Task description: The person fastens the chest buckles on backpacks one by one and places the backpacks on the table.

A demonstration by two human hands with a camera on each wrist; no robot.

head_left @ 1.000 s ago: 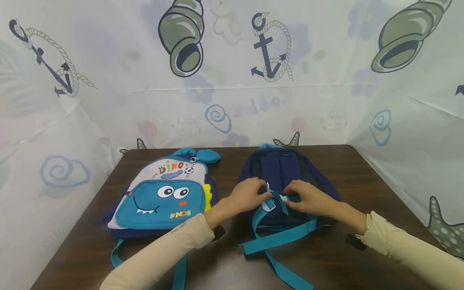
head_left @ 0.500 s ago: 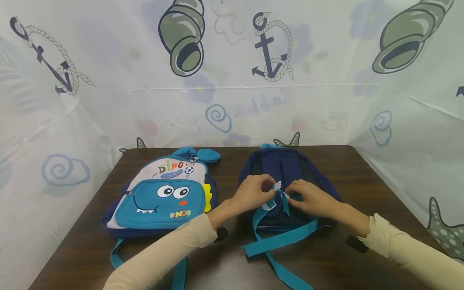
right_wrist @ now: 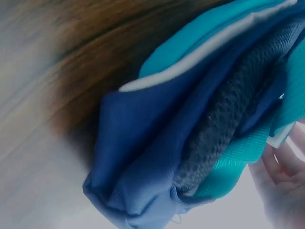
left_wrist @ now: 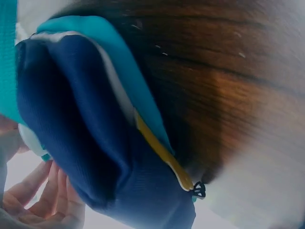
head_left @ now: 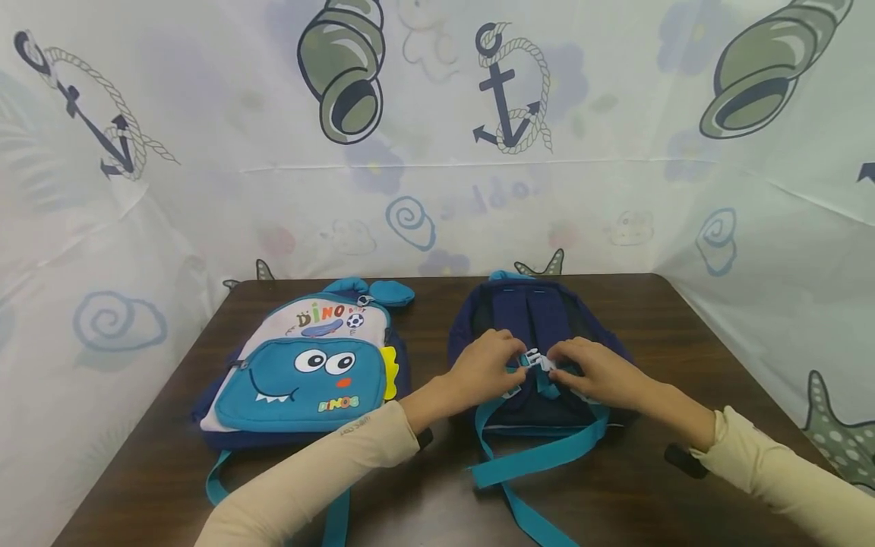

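A navy backpack (head_left: pixel 472 319) lies with its back panel and shoulder straps facing up. Over it, my left hand (head_left: pixel 485 370) pinches the pronged half of a white plastic buckle (head_left: pixel 530 356). The other white buckle half (head_left: pixel 547 365) is between the fingers of my right hand (head_left: pixel 600 372). The two halves meet or nearly meet; whether they are joined I cannot tell. Teal webbing straps (head_left: pixel 547 460) trail from the backpack toward the front. In the left wrist view, my left hand (left_wrist: pixel 45 202) is beside the backpack's navy side (left_wrist: pixel 95 119). Part of a white buckle piece (right_wrist: pixel 282 135) shows near my right fingers.
A second backpack (head_left: pixel 301 380), teal and white with a dinosaur face, lies front up on the left. Its teal straps (head_left: pixel 338 516) hang toward the front. Both bags rest on a dark wooden table (head_left: pixel 683 342), with a printed cloth (head_left: pixel 437 182) behind and at the sides.
The white buckle halves have come together above the backpack, the left one turning from upright to point right. My right hand has shifted slightly right, and the teal strap end moved a little.
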